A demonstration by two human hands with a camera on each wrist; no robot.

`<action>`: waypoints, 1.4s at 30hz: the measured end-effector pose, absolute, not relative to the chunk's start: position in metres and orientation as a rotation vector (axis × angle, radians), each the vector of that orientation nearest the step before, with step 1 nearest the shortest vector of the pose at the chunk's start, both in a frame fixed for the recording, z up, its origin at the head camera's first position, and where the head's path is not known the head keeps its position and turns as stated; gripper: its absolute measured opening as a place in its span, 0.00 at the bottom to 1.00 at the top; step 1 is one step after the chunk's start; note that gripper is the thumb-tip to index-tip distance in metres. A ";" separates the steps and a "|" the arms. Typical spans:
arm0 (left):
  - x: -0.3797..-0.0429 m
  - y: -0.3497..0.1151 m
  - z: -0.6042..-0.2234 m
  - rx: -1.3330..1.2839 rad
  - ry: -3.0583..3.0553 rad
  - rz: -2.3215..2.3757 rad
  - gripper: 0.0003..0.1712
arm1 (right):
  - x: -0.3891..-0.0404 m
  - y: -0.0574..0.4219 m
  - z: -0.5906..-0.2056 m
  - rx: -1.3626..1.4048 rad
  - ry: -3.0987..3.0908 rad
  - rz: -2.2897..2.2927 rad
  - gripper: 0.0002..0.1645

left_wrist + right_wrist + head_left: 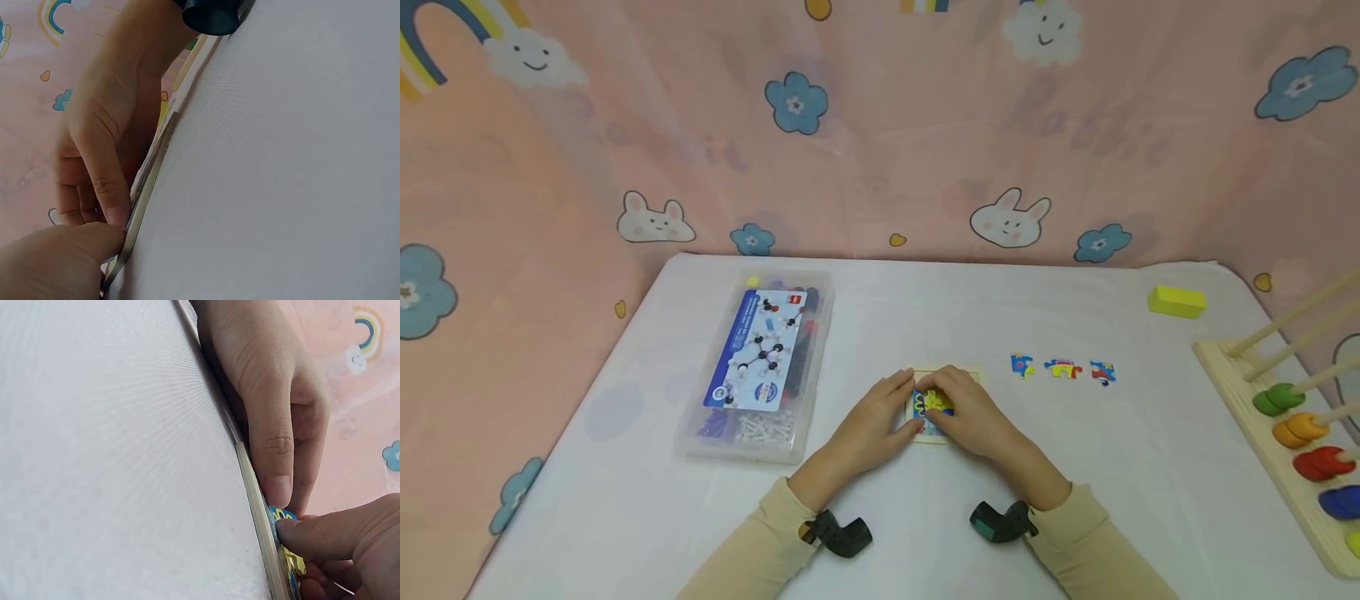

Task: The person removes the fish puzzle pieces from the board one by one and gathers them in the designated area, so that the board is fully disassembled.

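Observation:
A small jigsaw puzzle board (932, 441) with a pale wooden rim lies flat between both hands. Its picture is blue and yellow, partly covered by fingers. My left hand (871, 421) rests at the board's left side, fingers extended along the edge and thumb toward the lower edge. From the right, my right hand (976, 414) reaches over the board, thumb and fingers pinching a yellow-and-blue puzzle piece (298, 565). Three loose puzzle pieces, a blue one (1022, 365), a yellow-and-red one (1063, 368) and a blue-and-red one (1102, 372), lie in a row to the right.
Left of the hands lies a clear plastic case (811, 417) with a molecule-picture label. A yellow block (1177, 302) sits at the back right. Along the right edge stands a wooden peg rack (1247, 425) with coloured discs. A pink patterned cloth (880, 167) hangs behind the table.

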State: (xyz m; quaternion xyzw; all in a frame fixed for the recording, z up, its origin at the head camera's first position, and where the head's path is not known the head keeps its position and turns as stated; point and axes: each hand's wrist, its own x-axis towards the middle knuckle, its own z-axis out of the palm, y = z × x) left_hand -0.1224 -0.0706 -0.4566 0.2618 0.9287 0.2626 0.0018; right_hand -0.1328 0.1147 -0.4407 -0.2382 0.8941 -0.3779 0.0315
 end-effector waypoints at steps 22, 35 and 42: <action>-0.123 -0.071 -0.455 0.828 2.916 0.831 0.35 | -0.137 0.124 -0.433 -0.733 2.726 -1.144 0.20; -0.122 -0.070 -0.457 0.825 2.918 0.840 0.35 | -0.135 0.161 -0.424 -0.587 2.708 -1.130 0.19; -0.121 -0.069 -0.456 0.805 2.913 0.844 0.35 | -0.131 0.199 -0.427 -0.447 2.729 -1.119 0.19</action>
